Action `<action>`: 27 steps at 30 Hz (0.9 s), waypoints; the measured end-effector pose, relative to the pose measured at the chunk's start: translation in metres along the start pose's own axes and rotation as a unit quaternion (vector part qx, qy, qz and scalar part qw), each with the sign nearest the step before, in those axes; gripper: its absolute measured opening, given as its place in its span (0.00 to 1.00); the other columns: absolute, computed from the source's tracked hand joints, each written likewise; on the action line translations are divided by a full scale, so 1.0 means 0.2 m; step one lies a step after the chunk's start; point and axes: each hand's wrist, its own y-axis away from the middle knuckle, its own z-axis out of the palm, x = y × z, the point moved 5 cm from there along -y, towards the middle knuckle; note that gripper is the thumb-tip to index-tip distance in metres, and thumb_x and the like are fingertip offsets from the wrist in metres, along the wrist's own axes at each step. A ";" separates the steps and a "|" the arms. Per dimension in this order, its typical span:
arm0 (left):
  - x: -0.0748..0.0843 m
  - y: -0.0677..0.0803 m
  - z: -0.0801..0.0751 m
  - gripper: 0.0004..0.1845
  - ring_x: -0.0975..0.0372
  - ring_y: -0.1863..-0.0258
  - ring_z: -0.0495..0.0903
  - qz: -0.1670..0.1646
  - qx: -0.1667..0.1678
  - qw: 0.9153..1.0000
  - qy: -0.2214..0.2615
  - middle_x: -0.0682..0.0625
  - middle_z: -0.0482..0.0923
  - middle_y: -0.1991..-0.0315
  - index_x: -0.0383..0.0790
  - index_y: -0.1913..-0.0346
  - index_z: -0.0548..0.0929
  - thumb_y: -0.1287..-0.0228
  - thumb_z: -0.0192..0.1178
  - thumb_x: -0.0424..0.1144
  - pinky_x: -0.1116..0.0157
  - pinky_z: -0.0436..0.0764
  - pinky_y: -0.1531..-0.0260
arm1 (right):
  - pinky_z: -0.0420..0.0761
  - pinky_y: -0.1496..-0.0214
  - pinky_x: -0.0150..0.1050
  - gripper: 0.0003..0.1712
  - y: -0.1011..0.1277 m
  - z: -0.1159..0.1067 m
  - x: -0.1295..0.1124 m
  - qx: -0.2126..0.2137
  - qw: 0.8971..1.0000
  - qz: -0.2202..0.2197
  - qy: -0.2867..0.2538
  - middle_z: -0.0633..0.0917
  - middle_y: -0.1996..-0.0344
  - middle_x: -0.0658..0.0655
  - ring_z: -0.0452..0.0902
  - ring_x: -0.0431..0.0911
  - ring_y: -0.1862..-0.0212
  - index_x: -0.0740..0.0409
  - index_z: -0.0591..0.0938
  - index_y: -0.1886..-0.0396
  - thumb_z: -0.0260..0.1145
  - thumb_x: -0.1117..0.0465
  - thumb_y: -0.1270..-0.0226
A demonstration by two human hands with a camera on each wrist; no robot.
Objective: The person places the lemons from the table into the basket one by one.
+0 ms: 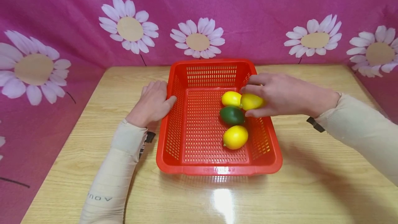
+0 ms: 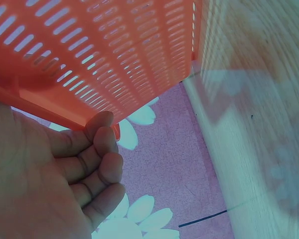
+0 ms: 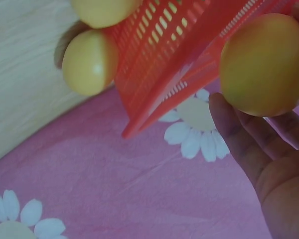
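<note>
right hand [image 1: 280, 94] grasps a glossy yellow lemon [image 1: 251, 101] at frame centre; left hand [image 1: 152, 103] rests relaxed against the red basket [image 1: 174, 120].

You have bare worktop [image 1: 311, 168] on every side of the red basket [image 1: 217, 170]: wide on the right and in front, narrower on the left, where your left grip [image 1: 152, 104] rests against the basket's left wall. Inside, the left half of the basket floor lies free. The right half is crowded: your right grip [image 1: 280, 94] reaches over the right rim with a yellow lemon [image 1: 251, 101], touching a second lemon [image 1: 230, 98]; a green lime [image 1: 231, 115] sits just below them, and a third lemon [image 1: 235, 137] lies nearer you. The flowered pink backdrop [image 1: 199, 16] closes off the far edge.
</note>
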 end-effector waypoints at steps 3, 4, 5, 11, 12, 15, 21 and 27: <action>0.00 0.00 0.00 0.17 0.48 0.52 0.68 -0.001 0.002 1.000 0.003 0.43 0.72 0.59 0.35 0.54 0.73 0.28 0.48 0.48 0.54 0.64 0.51 | 0.88 0.56 0.41 0.30 0.00 0.02 -0.03 -0.012 1.000 -0.001 -0.004 0.85 0.57 0.53 0.81 0.44 0.59 0.56 0.87 0.48 0.79 0.44 0.45; 0.00 0.00 0.00 0.17 0.48 0.52 0.69 -0.001 0.004 1.000 0.003 0.43 0.73 0.59 0.35 0.54 0.74 0.28 0.48 0.48 0.55 0.64 0.51 | 0.88 0.55 0.41 0.29 0.00 0.02 -0.04 -0.016 1.000 -0.002 -0.005 0.85 0.57 0.53 0.81 0.44 0.59 0.55 0.87 0.48 0.79 0.43 0.45; 0.00 0.00 0.00 0.17 0.48 0.52 0.69 0.000 0.006 1.000 0.004 0.43 0.73 0.60 0.35 0.54 0.74 0.28 0.48 0.48 0.55 0.64 0.52 | 0.88 0.55 0.41 0.29 0.00 0.02 -0.05 -0.019 1.000 -0.002 -0.007 0.85 0.57 0.53 0.81 0.43 0.59 0.55 0.87 0.48 0.79 0.43 0.45; 0.00 0.00 -0.01 0.16 0.49 0.54 0.69 -0.001 0.009 1.000 0.008 0.43 0.73 0.61 0.35 0.56 0.74 0.29 0.48 0.47 0.55 0.63 0.54 | 0.87 0.59 0.38 0.28 0.00 0.04 -0.10 -0.025 1.000 -0.017 -0.007 0.83 0.60 0.51 0.78 0.40 0.63 0.53 0.86 0.48 0.78 0.42 0.44; 0.00 0.00 -0.01 0.16 0.49 0.55 0.69 -0.001 0.009 1.000 0.008 0.43 0.73 0.61 0.35 0.56 0.74 0.29 0.48 0.48 0.56 0.63 0.54 | 0.86 0.59 0.37 0.28 0.00 0.04 -0.11 -0.023 0.999 -0.022 -0.006 0.83 0.61 0.52 0.77 0.40 0.64 0.53 0.86 0.48 0.78 0.43 0.44; 0.01 0.01 -0.01 0.16 0.49 0.55 0.69 -0.003 0.011 1.000 0.010 0.43 0.73 0.61 0.36 0.56 0.74 0.29 0.49 0.47 0.56 0.63 0.54 | 0.87 0.60 0.38 0.28 0.00 0.04 -0.14 -0.015 0.999 -0.035 -0.008 0.83 0.62 0.52 0.79 0.40 0.64 0.53 0.86 0.49 0.78 0.43 0.44; 0.01 0.01 0.00 0.16 0.49 0.55 0.69 0.000 0.008 1.000 0.008 0.43 0.73 0.61 0.35 0.57 0.74 0.28 0.48 0.47 0.55 0.63 0.54 | 0.87 0.62 0.37 0.29 0.00 0.05 -0.18 -0.018 0.999 -0.041 -0.014 0.85 0.61 0.52 0.79 0.41 0.65 0.54 0.87 0.47 0.78 0.42 0.43; 0.01 0.00 0.00 0.16 0.49 0.54 0.69 -0.001 0.009 1.000 0.010 0.43 0.73 0.61 0.35 0.56 0.74 0.29 0.48 0.47 0.55 0.64 0.54 | 0.84 0.65 0.34 0.27 0.01 0.06 -0.22 -0.024 0.998 -0.048 -0.020 0.86 0.61 0.51 0.77 0.38 0.66 0.54 0.87 0.50 0.77 0.42 0.42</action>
